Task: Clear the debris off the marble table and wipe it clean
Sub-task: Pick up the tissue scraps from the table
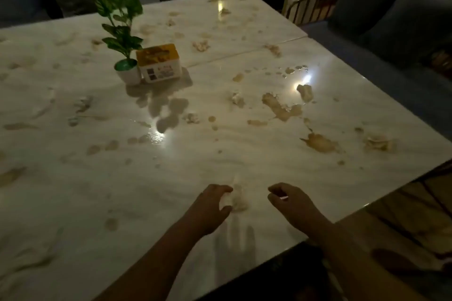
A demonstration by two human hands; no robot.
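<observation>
The white marble table (pixel 171 178) is covered in brown spills and crumpled tissue scraps. At the near edge, my left hand (pixel 210 205) curls its fingers and thumb around a crumpled pale tissue (pixel 238 200) lying on the marble. My right hand (pixel 291 200) hovers just right of it with fingers curled downward. A small pale sliver shows at its fingertips, too dim to identify. Large brown stains (pixel 281 108) (pixel 320 143) spread at centre right. More tissue wads (pixel 378 143) (pixel 237 99) (pixel 192 117) lie scattered around.
A small potted plant (pixel 124 66) and a yellow-topped tissue box (pixel 159 63) stand together at the table's centre left. Cushioned sofas (pixel 391 7) line the far and right sides. A metal-framed chair (pixel 310 7) stands at the far right corner. The room is dim.
</observation>
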